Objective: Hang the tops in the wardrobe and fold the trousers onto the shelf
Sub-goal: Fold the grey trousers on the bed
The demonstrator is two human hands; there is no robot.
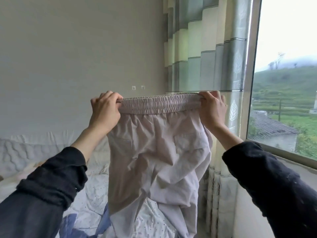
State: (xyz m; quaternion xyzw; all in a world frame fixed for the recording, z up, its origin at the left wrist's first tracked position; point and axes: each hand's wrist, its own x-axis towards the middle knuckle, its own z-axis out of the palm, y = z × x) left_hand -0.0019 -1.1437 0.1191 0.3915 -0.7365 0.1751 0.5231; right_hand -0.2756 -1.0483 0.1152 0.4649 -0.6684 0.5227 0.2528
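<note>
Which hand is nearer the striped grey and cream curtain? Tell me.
Right. The right hand grips the pale pink trousers' elastic waistband directly in front of the curtain; the left hand grips the opposite end, over by the wall.

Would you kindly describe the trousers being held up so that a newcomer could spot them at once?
Look left of the window and its striped curtain, above the bed. The trousers hang between the left hand and right hand. Their pale pinkish-beige cloth, gathered elastic waistband and two back pockets set them apart.
</note>
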